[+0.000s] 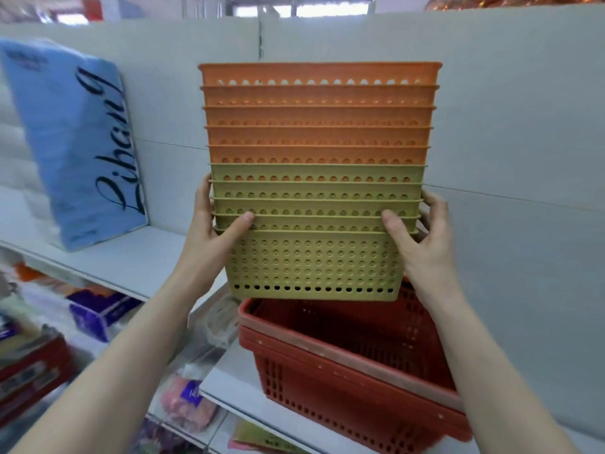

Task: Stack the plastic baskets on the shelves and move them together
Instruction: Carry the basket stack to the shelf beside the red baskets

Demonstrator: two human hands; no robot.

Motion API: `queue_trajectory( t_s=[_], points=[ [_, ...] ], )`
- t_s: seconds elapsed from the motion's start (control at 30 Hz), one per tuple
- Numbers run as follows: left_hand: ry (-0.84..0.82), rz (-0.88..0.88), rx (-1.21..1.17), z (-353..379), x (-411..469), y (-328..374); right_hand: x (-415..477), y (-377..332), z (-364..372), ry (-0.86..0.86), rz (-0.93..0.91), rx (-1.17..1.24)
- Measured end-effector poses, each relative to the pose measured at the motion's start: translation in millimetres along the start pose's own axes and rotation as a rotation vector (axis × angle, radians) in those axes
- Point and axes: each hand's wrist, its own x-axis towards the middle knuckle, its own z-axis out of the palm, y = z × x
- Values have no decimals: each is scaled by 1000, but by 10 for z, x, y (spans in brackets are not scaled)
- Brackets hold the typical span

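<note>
Nested basket stack [316,204] held up in front of the shelf [131,257], over the red baskets [353,362] | left hand [212,231], right hand [415,237] clasp the green lower rims at both ends, likely steadying the tall load | carry looks underway

Nested basket stack [316,178]: five orange over five olive-green, perforated, upright, above red baskets [353,365].

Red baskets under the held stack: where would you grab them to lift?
Take the red baskets by the thick rolled rim on the two short ends, one hand coming in from each side. The rim overhangs the tapered, perforated walls, giving fingers a ledge, as on the held stack.
</note>
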Motion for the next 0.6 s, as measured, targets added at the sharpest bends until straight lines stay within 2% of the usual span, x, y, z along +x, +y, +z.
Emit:
queue_trajectory(
  t_s=[0.33, 0.6],
  points=[
    [78, -47, -58, -1106, 772, -842, 167, 72, 1417, -114, -11, -33],
    [-22, -163, -78, -2128, 1131, -1599, -73, 223, 2566, -176, 108, -92]
  ],
)
